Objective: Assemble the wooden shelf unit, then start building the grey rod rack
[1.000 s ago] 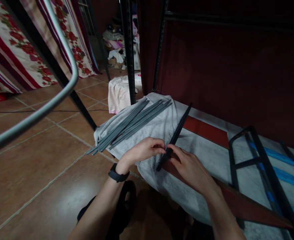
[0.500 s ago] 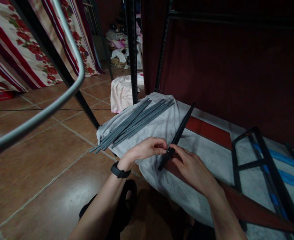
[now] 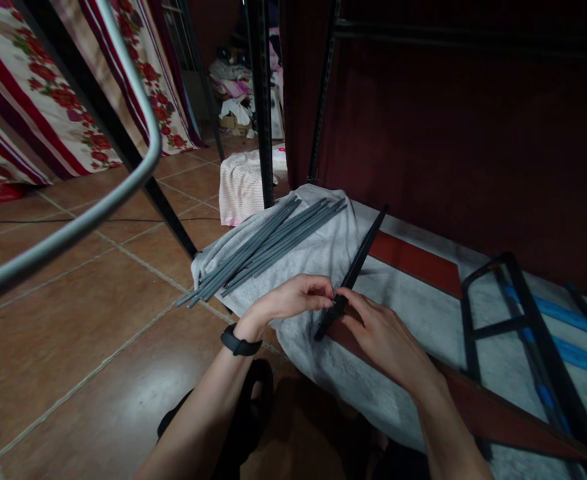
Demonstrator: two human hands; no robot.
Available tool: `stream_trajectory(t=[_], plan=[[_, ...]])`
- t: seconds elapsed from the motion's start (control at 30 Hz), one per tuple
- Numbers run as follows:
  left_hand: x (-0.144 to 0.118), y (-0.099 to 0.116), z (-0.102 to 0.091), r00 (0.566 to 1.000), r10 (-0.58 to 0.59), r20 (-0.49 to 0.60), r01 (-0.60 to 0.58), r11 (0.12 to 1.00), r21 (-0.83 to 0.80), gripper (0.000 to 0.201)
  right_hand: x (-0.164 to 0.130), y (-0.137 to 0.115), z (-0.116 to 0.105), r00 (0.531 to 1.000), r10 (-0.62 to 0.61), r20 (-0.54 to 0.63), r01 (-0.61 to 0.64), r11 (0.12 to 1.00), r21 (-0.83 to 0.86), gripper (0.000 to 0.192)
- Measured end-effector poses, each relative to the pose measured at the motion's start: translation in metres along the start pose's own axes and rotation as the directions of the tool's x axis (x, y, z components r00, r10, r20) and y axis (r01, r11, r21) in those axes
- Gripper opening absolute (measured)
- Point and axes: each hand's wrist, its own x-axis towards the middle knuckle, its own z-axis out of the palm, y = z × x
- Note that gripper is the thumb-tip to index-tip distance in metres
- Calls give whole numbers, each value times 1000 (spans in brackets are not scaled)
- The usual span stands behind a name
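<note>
A black metal bar (image 3: 356, 273) lies slanted across a grey cloth and a reddish-brown board, its near end toward me. My right hand (image 3: 376, 327) grips the bar near its lower part, thumb and fingers closed about it. Against the bar's left side, my left hand (image 3: 303, 295) pinches a small shiny metal piece (image 3: 334, 302), screw-like but mostly hidden by the fingertips. A black band sits on my left wrist. Left of the bar, a bundle of thin grey rods (image 3: 268, 243) rests on the grey cloth (image 3: 313, 267).
Black slotted uprights (image 3: 262, 100) and a curved silver tube (image 3: 138, 177) rise at left. A black frame (image 3: 500, 327) with blue straps lies at right over reddish-brown boards (image 3: 418, 263). Behind are a dark red panel, a floral curtain (image 3: 58, 93) and a tiled floor.
Both hands keep their places on the bar. The view has shifted very slightly; less of the small metal piece shows between the left fingertips.
</note>
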Motion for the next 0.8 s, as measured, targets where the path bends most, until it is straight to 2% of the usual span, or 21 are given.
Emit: stream_trajectory(t=[0.1, 0.23, 0.3, 0.33, 0.4, 0.47, 0.53, 0.57, 0.67, 0.8], plan=[[0, -1, 1, 1000, 18, 8, -18, 1000, -11, 16, 1, -1, -1, 1000, 4, 13, -4, 1000, 15, 43], [-5, 2, -3, 995, 34, 92, -28, 998, -65, 19, 0, -2, -2, 1000, 3, 24, -4, 1000, 25, 42], [-7, 3, -6, 997, 41, 64, -45, 998, 54, 20, 0, -1, -2, 1000, 7, 23, -7, 1000, 24, 43], [-7, 2, -6, 999, 44, 11, -46, 983, 177, 23, -1, -1, -2, 1000, 8, 23, -9, 1000, 24, 44], [-6, 0, -6, 988, 73, -133, 1, 873, 487, 30, -1, -1, -1, 1000, 11, 24, -11, 1000, 21, 44], [-5, -3, -3, 969, 126, -213, 74, 673, 736, 33, -1, -1, -1, 1000, 8, 28, -8, 1000, 20, 44], [-3, -4, 1, 967, 162, -195, 92, 494, 865, 31, -1, 0, -1, 999, 8, 33, -9, 1000, 16, 45], [-2, -3, 4, 970, 172, -170, 81, 432, 898, 29, -1, 1, 0, 999, 8, 32, -8, 1000, 13, 45], [-1, 1, 13, 975, 189, -115, 47, 331, 943, 23, 0, 3, 2, 1000, -4, 21, 4, 1000, 8, 45], [0, 3, 22, 979, 185, -84, 26, 298, 954, 18, 0, 5, 4, 1000, -24, 0, 24, 999, 25, 44]])
